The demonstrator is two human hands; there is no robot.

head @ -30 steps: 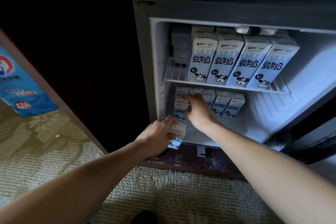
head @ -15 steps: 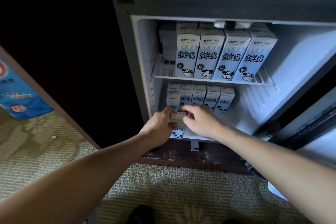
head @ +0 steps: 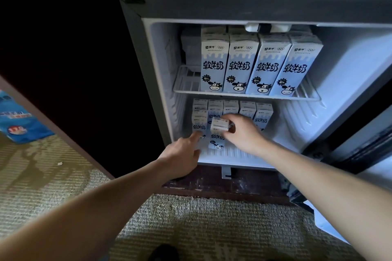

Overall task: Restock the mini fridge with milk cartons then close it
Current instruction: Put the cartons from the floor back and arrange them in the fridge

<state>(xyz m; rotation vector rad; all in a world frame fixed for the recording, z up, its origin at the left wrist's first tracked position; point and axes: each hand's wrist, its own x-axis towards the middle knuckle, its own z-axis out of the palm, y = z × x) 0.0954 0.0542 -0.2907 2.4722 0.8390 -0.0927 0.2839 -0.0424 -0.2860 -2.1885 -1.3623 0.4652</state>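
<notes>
The mini fridge point(head: 135, 53) stands open. Several tall blue-and-white milk cartons point(head: 241, 63) line its wire upper shelf. Smaller cartons point(head: 263, 112) stand in rows on the fridge floor. My right hand point(head: 241, 133) grips the top of one small carton point(head: 218, 131) standing in front of those rows. My left hand point(head: 182, 154) reaches in beside it, its index finger stretched out and touching the leftmost front carton point(head: 198, 122), holding nothing.
The fridge door point(head: 364, 140) hangs open at the right. A dark wooden ledge point(head: 222, 186) lies under the fridge, with patterned carpet point(head: 191, 224) before it. A blue package point(head: 19, 121) rests on the floor at far left, beyond a wooden edge.
My left hand has let go of the small carton and now points at the carton to its left. My right hand has taken the carton's top and set it further inside.
</notes>
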